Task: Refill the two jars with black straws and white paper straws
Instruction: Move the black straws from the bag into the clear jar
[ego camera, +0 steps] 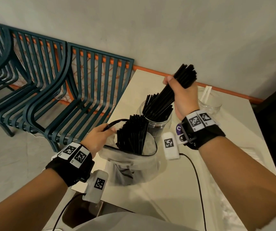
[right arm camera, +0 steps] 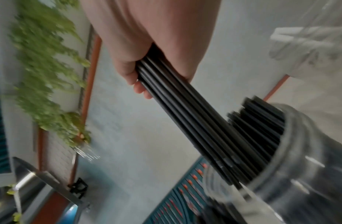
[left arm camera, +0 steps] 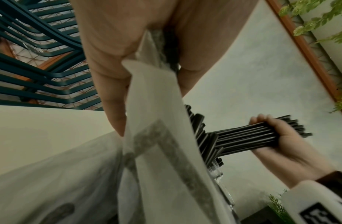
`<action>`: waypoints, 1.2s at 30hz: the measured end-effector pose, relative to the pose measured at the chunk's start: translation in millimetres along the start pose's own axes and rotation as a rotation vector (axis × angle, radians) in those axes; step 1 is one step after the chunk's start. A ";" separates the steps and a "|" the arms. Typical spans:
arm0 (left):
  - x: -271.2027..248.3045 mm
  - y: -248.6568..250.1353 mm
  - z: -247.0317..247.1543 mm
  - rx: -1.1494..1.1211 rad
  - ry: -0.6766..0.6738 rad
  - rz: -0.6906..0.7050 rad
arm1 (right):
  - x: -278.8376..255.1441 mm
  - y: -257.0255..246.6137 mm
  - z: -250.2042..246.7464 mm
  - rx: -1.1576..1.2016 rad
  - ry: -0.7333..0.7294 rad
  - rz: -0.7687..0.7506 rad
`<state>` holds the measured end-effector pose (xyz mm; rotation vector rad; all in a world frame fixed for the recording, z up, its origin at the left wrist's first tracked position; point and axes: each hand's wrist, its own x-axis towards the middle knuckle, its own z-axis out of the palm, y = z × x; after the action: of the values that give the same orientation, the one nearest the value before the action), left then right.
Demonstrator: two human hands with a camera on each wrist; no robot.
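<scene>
My right hand [ego camera: 182, 95] grips a thick bundle of black straws [ego camera: 167, 94], tilted, with its lower ends inside a clear glass jar [ego camera: 155, 125] that holds more black straws. The same bundle [right arm camera: 185, 115] enters the jar mouth [right arm camera: 300, 166] in the right wrist view. My left hand [ego camera: 99, 137] pinches the black-edged rim of a translucent white bag [ego camera: 130, 165] and holds it open; another stack of black straws [ego camera: 132, 135] stands in the bag. A second clear jar [ego camera: 210, 104] at the back right holds two white paper straws [ego camera: 206, 94].
The jars and bag stand on a cream table [ego camera: 184, 189]. Teal slatted chairs [ego camera: 59, 90] are stacked left of the table. A grey wall with an orange strip [ego camera: 225, 90] runs behind. A black cable [ego camera: 199, 184] crosses the table by my right forearm.
</scene>
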<state>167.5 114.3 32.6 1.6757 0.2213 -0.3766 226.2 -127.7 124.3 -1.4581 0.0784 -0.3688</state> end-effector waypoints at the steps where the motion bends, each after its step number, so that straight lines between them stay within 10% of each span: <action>1: 0.4 -0.1 -0.1 -0.007 -0.002 0.002 | 0.8 11.0 1.5 -0.018 -0.009 0.056; 13: 5.3 -3.3 -5.3 0.008 0.005 -0.001 | -7.2 61.4 11.6 -0.268 -0.189 0.182; 36: 8.7 -1.2 -8.4 0.027 -0.013 0.014 | 4.2 74.8 8.0 -0.973 -0.403 -0.476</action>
<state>176.1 122.1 29.2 1.7001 0.1956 -0.3817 247.1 -116.2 52.7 -2.4986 -0.4859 -0.4350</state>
